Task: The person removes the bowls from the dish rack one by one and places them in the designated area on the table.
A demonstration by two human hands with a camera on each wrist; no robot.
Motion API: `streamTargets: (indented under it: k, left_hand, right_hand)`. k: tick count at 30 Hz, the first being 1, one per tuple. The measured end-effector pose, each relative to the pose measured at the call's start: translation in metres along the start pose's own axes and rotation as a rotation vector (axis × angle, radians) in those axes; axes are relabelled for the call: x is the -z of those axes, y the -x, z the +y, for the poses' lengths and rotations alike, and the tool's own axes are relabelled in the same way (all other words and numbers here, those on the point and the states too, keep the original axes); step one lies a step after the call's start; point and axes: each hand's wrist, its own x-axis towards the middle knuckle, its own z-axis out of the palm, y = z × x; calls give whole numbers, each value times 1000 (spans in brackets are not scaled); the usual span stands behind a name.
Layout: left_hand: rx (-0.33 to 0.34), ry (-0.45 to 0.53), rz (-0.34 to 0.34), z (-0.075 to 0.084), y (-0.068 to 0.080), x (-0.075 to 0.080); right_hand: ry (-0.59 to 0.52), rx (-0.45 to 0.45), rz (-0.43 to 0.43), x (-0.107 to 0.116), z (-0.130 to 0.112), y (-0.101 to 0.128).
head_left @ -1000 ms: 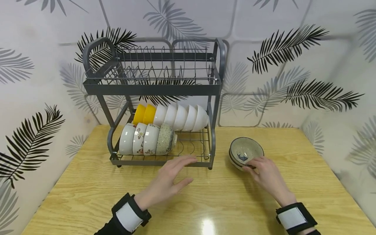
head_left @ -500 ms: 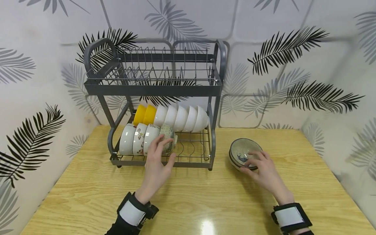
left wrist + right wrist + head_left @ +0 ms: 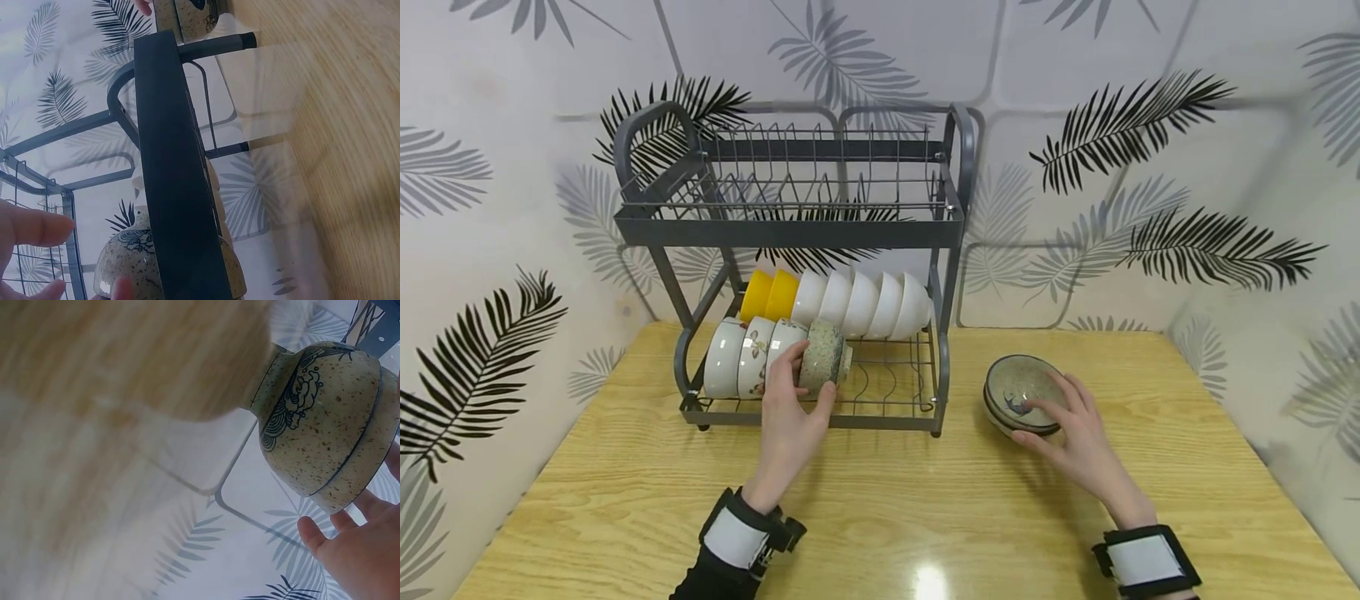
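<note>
On the dish rack's point(image 3: 790, 229) lower shelf the left hand point(image 3: 790, 417) grasps the speckled bowl point(image 3: 823, 358) lying on its side, rim pointing left, while right of the rack the right hand point(image 3: 1075, 442) clasps the stacked bowls point(image 3: 1018, 392) on the table point(image 3: 625, 500).

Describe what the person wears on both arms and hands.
Both hands are bare: left hand, right hand. Each wrist carries a black strap with a white rectangular panel, left wrist band and right wrist band. A black sleeve shows below the left band.
</note>
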Motion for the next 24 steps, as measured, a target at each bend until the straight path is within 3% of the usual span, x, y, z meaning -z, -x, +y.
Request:
streamTargets:
  k: [16, 24]
  left_hand:
    - [104, -6, -18, -4, -16, 13]
    - [86, -61, -62, -3, -29, 21]
  right_hand:
    - [-157, -49, 4, 8, -3, 6]
    - [-196, -39, 26, 9, -2, 9]
